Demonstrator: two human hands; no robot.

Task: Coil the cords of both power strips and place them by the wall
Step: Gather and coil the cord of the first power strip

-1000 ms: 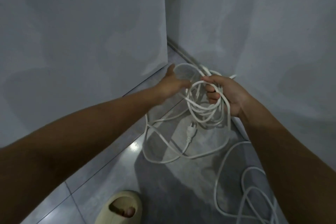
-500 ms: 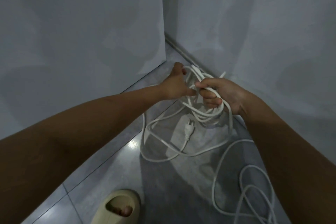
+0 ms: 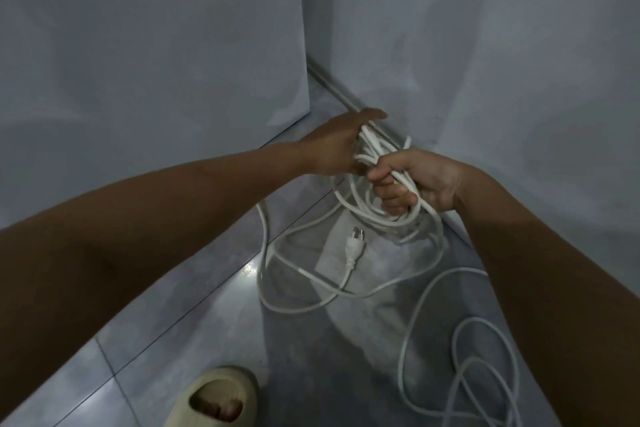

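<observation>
A bundle of white cord loops (image 3: 377,211) hangs above the floor near the corner of two grey walls. My right hand (image 3: 412,180) is fisted around the top of the bundle. My left hand (image 3: 341,146) presses flat against the far side of the same loops, fingers stretched toward the corner. The cord's white plug (image 3: 354,248) dangles below the bundle. Loose cord (image 3: 277,253) trails down from the bundle onto the tiles. A white power strip body (image 3: 337,253) lies on the floor under the loops, partly hidden.
A second tangle of white cord (image 3: 485,367) lies on the floor at the lower right. My foot in a beige slipper (image 3: 216,399) stands at the bottom edge. Grey walls (image 3: 485,80) close in on the left and right, meeting at a corner.
My left hand has slid forward along the bundle toward the corner, fingers now extended past the loops. My right hand has tightened on the coil and the loops are drawn closer together.
</observation>
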